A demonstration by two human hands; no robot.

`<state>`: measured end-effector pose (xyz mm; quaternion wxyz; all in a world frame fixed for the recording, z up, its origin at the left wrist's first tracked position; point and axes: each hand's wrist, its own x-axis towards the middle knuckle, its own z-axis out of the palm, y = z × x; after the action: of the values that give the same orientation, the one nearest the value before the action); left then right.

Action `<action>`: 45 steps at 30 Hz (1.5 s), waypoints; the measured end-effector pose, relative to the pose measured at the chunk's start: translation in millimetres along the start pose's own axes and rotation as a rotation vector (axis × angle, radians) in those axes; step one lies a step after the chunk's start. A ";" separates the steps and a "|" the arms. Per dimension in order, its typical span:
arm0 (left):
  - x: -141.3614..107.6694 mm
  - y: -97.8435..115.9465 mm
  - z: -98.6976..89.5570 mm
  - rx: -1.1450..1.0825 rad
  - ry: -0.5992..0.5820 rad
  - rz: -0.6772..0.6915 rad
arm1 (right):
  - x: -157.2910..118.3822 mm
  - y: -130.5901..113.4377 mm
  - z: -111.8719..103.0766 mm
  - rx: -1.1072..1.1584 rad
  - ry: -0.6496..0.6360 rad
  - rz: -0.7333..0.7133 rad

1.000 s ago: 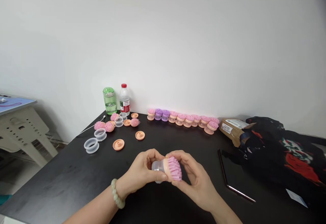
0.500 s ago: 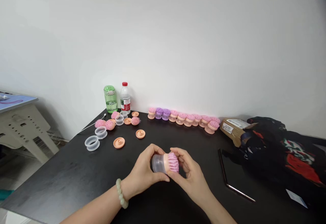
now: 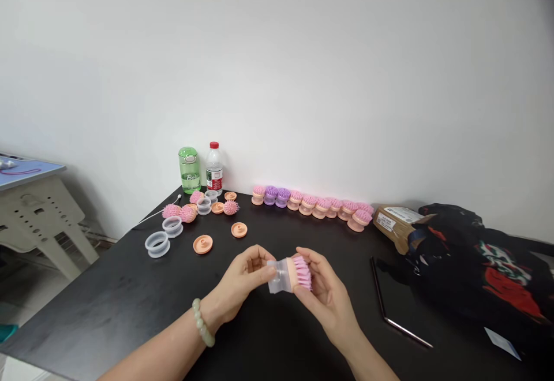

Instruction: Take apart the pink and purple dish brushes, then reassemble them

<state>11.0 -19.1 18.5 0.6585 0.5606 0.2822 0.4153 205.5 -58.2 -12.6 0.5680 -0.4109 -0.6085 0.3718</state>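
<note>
Small indoor workroom, with white wall (image 3: pixel 277 69), black table (image 3: pixel 108 294), rows of pink scrub brushes (image 3: pixel 314 205), cardboard parcel (image 3: pixel 396 225).

My left hand (image 3: pixel 244 277) pinches the clear cup (image 3: pixel 277 276) of a pink-bristled brush (image 3: pixel 303 273), and my right hand (image 3: pixel 324 294) cradles its bristle end. Beyond them on the black counter (image 3: pixel 86 306) I see peach discs (image 3: pixel 202 244), clear rings (image 3: pixel 157 245), and a row of brushes (image 3: pixel 311 204) along the far edge, with a dark phone (image 3: pixel 398 300) to the right.

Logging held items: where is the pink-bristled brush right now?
In the head view, the pink-bristled brush is held between the left hand and right hand over the black table, nearest a peach disc.
</note>
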 end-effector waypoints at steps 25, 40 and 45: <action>-1.4 -0.3 -5.5 0.298 0.018 0.177 | 5.1 -2.9 0.4 -0.102 0.038 -0.003; 1.3 -2.3 -5.7 0.609 0.115 0.209 | 5.7 -2.9 0.8 -0.175 0.020 -0.041; -0.6 -8.2 -3.6 0.783 0.109 0.187 | 6.2 -0.3 2.4 -0.336 0.000 -0.101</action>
<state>9.5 -18.0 9.7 0.3389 0.7694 0.4013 0.3634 203.0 -52.6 -10.1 0.5090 -0.4691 -0.6820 0.2360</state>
